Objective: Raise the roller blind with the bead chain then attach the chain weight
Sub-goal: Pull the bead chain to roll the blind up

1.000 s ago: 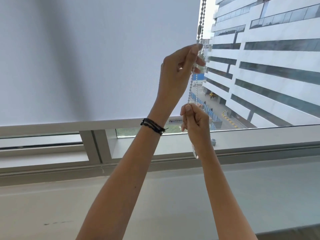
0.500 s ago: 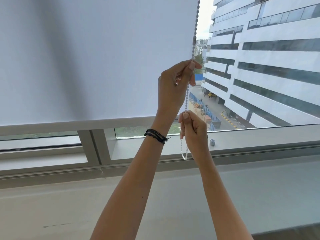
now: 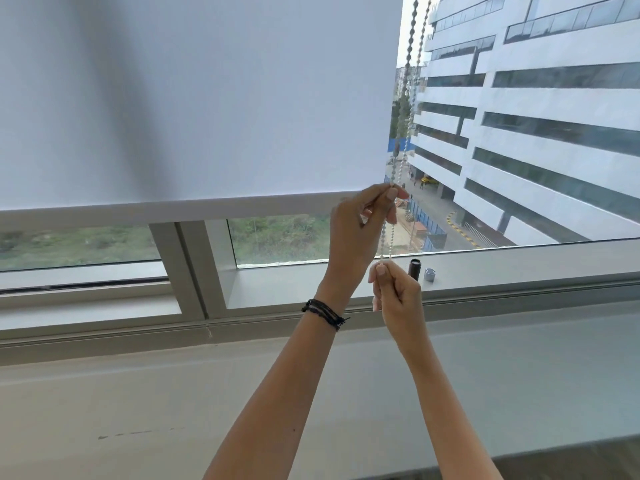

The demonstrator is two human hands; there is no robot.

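A white roller blind (image 3: 194, 98) covers most of the window, its bottom bar (image 3: 166, 211) a short way above the lower frame. The bead chain (image 3: 408, 64) hangs as two strands at the blind's right edge. My left hand (image 3: 356, 230) pinches the chain at the height of the bottom bar. Just below it, my right hand (image 3: 394, 289) grips the chain's lower part. A dark cylinder (image 3: 414, 269) and a small grey cap-like piece (image 3: 429, 274) stand on the window frame ledge, right of my right hand.
The grey window frame (image 3: 194, 268) has a vertical post left of centre. A wide pale sill (image 3: 173, 393) stretches below. Through the glass, a large white building (image 3: 536, 133) and a street show.
Both hands have come down along the chain, and the blind's bottom bar sits higher above the frame, showing more glass. The dark cylinder on the ledge has come into sight.
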